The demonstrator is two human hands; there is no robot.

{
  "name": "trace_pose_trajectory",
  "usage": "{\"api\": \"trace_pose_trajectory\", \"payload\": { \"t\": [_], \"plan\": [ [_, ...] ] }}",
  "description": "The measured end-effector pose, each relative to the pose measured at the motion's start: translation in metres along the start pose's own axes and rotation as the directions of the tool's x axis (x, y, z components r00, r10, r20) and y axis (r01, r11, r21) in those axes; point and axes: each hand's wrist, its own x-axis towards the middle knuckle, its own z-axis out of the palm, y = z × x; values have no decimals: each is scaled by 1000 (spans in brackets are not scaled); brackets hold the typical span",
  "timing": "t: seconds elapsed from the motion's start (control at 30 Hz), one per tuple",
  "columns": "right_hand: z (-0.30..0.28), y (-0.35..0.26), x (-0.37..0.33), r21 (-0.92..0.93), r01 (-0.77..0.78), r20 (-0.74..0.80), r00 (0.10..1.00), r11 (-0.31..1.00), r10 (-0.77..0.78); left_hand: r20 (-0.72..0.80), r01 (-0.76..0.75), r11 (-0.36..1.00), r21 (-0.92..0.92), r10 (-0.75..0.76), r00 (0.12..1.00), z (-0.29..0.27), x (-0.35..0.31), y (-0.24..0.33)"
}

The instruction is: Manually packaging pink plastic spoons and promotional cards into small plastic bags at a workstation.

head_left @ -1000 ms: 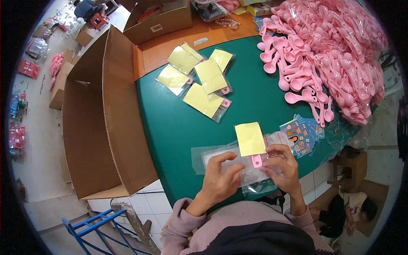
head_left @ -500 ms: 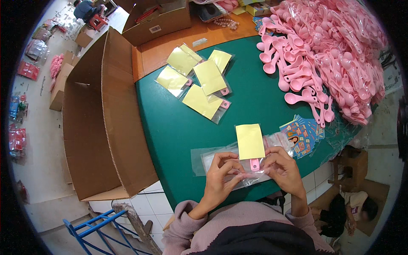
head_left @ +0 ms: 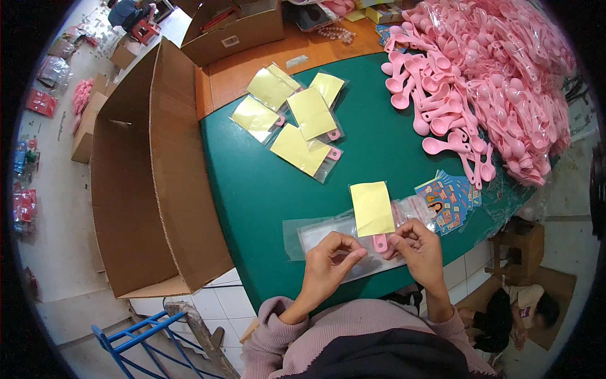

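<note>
A yellow card lies in front of me, apparently in a clear plastic bag, with the pink handle end of a spoon showing below it. At the bag's lower left, my left hand is closed, thumb and forefinger pinched at the thin film. My right hand pinches the bag beside the pink handle end. Beneath are flat, clear empty bags. Several filled bags with yellow cards lie farther off to the left. A fan of blue printed cards lies right of my right hand.
Loose pink measuring spoons and a big heap of bagged ones fill the right of the green table. A tall open cardboard box stands at the left. Below it is a blue metal frame. A person sits lower right.
My right hand has shifted slightly, its fingertips now pinched closer by the pink handle end. My left fingers have drawn together, and the bag's lower film no longer stands out between the hands.
</note>
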Motion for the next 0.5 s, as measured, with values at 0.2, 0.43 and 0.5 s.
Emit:
{"api": "trace_pose_trajectory", "payload": {
  "t": [0.2, 0.43, 0.5],
  "plan": [
    [6, 4, 1, 1, 56, -86, 995, 998, -56, -78, -78, 997, -13, 76, 994, 4, 2, -8],
    [7, 5, -1, 58, 97, -145, 985, 994, -88, -122, -54, 957, -286, 20, 992, 9, 4, 0],
    [7, 7, -1, 69, 103, -145, 985, 992, -93, -124, -77, 955, -288, 42, 991, 7, 4, -4]
  ]
}}
